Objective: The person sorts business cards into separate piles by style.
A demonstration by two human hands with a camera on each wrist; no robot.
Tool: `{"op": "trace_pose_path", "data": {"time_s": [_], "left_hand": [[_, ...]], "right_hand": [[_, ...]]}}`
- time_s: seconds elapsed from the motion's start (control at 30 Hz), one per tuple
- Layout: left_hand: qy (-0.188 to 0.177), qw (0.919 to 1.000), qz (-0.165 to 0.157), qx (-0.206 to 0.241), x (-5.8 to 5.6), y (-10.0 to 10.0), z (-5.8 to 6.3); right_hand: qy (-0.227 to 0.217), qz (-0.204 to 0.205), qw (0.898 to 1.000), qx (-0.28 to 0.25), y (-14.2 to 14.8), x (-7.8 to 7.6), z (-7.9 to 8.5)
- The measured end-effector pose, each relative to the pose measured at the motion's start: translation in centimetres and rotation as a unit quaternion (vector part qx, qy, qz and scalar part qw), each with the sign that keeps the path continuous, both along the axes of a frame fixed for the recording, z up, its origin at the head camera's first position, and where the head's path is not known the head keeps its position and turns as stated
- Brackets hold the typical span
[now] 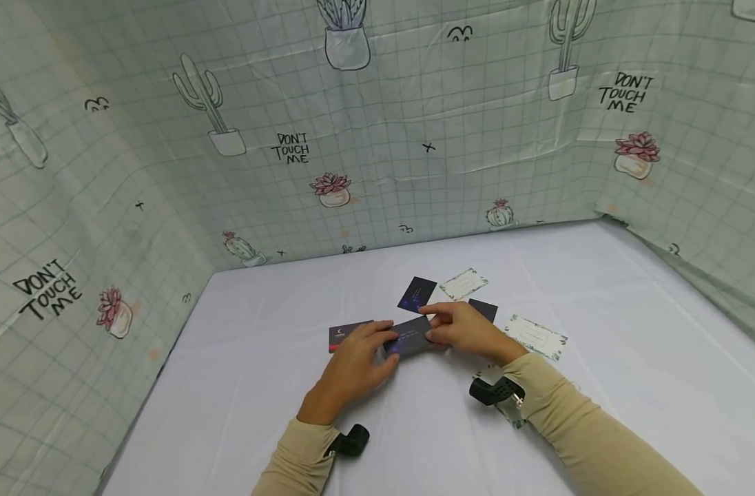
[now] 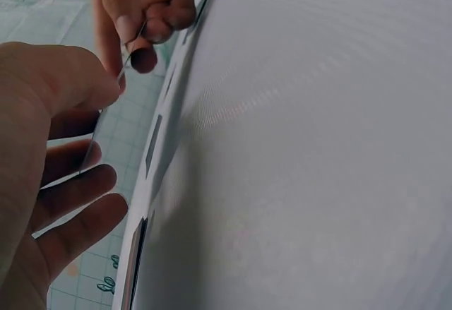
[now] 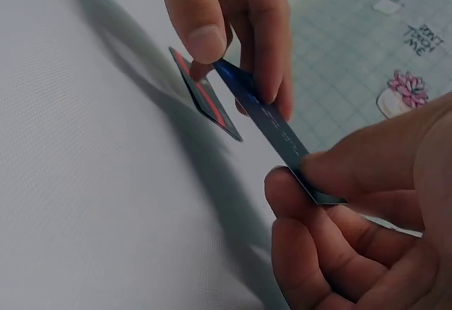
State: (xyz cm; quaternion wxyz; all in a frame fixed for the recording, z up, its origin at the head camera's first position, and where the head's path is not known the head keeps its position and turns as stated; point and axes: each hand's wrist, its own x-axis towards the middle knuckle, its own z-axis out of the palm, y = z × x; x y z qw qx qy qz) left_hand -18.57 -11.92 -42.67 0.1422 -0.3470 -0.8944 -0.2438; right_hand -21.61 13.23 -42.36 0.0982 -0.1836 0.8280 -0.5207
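Note:
Both hands hold one dark blue business card (image 1: 410, 336) above the white table, each at one end. My left hand (image 1: 360, 358) pinches its left end between thumb and fingers. At the opposite end, my right hand (image 1: 466, 329) grips the card with thumb and index finger. The right wrist view shows small light print on the card (image 3: 272, 128) and a bright blue patch near the left thumb. In the left wrist view the card (image 2: 95, 137) appears edge-on. A dark card with a red stripe (image 1: 340, 335) lies behind the left hand, partly covered by it.
Beyond the hands lie another dark blue card (image 1: 417, 294) and a white leaf-bordered card (image 1: 463, 284). A dark card (image 1: 484, 310) is partly hidden by the right hand. One more leaf-bordered card (image 1: 535, 337) lies to the right; another (image 1: 511, 413) shows under the right wrist. Patterned fabric (image 1: 384, 124) surrounds the table.

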Motion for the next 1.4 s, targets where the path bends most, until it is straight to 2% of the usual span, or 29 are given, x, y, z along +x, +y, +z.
{"op": "trace_pose_path", "data": {"time_s": [0.17, 0.37, 0.6, 0.8, 0.93, 1.1, 1.23, 1.4], "left_hand": [[-0.002, 0.9997, -0.012, -0.021, -0.4, -0.1, 0.1], [-0.001, 0.9988, -0.029, -0.039, -1.4, -0.1, 0.6], [-0.048, 0.9975, -0.032, -0.04, -2.4, 0.4, 1.1], [-0.084, 0.9957, -0.004, -0.039, -3.6, 0.8, 1.2], [-0.099, 0.9942, 0.002, -0.041, -4.1, 1.0, 1.1], [-0.1, 0.9932, -0.007, -0.059, -4.4, 0.7, 0.9], [-0.083, 0.9938, -0.015, -0.072, -4.6, 0.6, 0.6], [-0.079, 0.9942, -0.002, -0.073, -4.8, 0.6, 0.5]], "right_hand": [[0.001, 0.022, 1.0, 0.018, 0.3, 0.0, 0.1], [0.007, 0.033, 0.999, 0.042, 0.4, 0.0, 0.5], [0.01, 0.034, 0.998, 0.051, 0.3, -0.5, 0.2], [0.031, -0.002, 0.998, 0.061, -0.1, -0.7, -0.4], [0.044, -0.021, 0.996, 0.075, -0.3, -0.9, -0.8], [0.07, -0.026, 0.991, 0.107, -0.5, -1.1, -1.1], [0.081, -0.029, 0.989, 0.117, -0.5, -1.1, -1.3], [0.101, -0.042, 0.988, 0.111, -0.5, -0.8, -1.5]]}}
